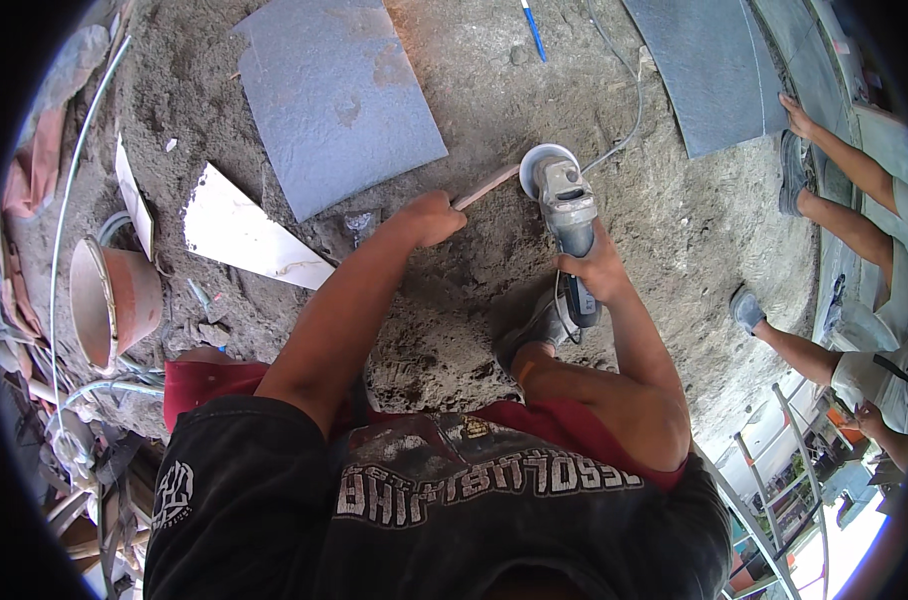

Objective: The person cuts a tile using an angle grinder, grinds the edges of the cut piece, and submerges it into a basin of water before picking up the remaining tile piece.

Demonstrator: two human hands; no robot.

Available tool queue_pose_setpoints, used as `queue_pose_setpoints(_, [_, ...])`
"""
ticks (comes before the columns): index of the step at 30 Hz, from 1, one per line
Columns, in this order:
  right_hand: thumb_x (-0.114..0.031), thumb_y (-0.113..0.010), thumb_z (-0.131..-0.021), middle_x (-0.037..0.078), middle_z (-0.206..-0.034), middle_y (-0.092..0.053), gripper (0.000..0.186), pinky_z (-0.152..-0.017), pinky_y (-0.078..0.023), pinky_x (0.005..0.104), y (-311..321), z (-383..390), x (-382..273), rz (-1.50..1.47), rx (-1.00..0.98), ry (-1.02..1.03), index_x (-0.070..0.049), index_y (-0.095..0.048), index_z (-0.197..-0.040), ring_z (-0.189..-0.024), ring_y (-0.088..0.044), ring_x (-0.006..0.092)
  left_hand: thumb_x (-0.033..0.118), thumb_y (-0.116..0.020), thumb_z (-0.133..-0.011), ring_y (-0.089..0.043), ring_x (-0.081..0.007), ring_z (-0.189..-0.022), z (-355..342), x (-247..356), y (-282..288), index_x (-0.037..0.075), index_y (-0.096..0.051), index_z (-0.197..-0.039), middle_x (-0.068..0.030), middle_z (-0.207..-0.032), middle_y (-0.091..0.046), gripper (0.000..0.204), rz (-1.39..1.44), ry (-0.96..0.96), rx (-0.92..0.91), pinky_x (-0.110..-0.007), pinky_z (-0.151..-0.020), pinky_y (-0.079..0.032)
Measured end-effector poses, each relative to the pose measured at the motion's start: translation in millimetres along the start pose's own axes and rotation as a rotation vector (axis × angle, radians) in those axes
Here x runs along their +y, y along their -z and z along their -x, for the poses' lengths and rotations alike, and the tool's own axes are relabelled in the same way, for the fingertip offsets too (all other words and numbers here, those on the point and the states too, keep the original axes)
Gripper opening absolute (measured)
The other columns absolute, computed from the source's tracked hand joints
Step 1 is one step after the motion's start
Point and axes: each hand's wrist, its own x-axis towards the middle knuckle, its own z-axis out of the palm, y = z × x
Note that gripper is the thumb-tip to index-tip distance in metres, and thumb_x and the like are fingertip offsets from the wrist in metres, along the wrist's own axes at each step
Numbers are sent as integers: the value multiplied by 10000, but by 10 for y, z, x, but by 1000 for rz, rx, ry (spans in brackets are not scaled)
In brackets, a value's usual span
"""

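My left hand (pixel 429 218) grips a thin, pale wooden strip (pixel 489 186) that reaches right toward the grinder's disc; whether the two touch is unclear. In my right hand (pixel 591 262) is a grey angle grinder (pixel 564 205), held by its body, its round pale disc (pixel 540 160) pointing away from me. A cord (pixel 624 140) runs behind it across the rough sandy floor (pixel 694 250). Beyond my left hand lies a square grey slab (pixel 329 110), with a triangular white offcut (pixel 249 230) nearer to me on the left.
An orange bucket (pixel 129 305), hoses and debris line the left side. A blue stick (pixel 534 35) lies at the top. At the right, co-workers' legs (pixel 844 240) and a hand (pixel 796 118) are beside a large grey slab (pixel 704 75). A metal ladder (pixel 784 470) stands lower right.
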Motion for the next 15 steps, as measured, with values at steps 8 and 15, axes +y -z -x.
queue_pose_setpoints(8, [-245, -817, -662, 184, -1232, -625, 890, -1032, -438, 379, -6, -27, 64, 144, -18, -67, 11, -428, -1420, -1122, -604, 300, 306, -604, -852, -657, -374, -1120, 25, 74, 25, 26, -607, -1334, -242, -1196, -678, 557, -20, 36, -32, -433, -991, -501])
queue_pose_setpoints(15, [-353, -793, -654, 295, -1197, -632, 884, -1011, -453, 446, 24, 5, 67, 48, 21, -15, 26, -441, -1371, -1150, -607, 444, 300, -610, -867, -657, -381, -1094, 32, 69, -4, -5, -615, -1283, -256, -1155, -678, 515, -12, 18, -12, -447, -947, -496])
